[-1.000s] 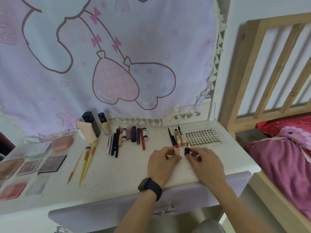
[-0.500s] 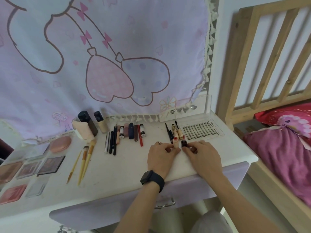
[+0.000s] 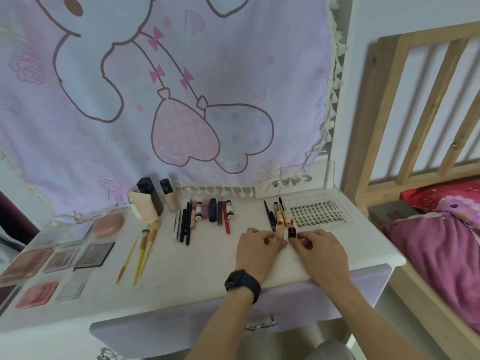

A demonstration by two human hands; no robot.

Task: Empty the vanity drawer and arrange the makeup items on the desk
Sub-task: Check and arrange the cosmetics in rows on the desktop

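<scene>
little has shifted in the last second — the left hand (image 3: 259, 246) still pinches the peach tube (image 3: 280, 231) and the right hand (image 3: 318, 249) still pinches the dark tube (image 3: 292, 233). both tubes stand upright, just beside each other, toward the desk's (image 3: 194, 268) back right corner, in front of the lash tray (image 3: 319, 213) — probably a final lining-up.

Bare worktop (image 3: 197, 266) left of left hand (image 3: 255, 249), up to brushes (image 3: 145, 249). Between hands: lip gloss tube (image 3: 280, 230), cap (image 3: 291, 233). Just beyond: mascara tubes (image 3: 278, 210), lash tray (image 3: 319, 213) block. Right of right hand (image 3: 320, 252): bare strip, then edge.
</scene>
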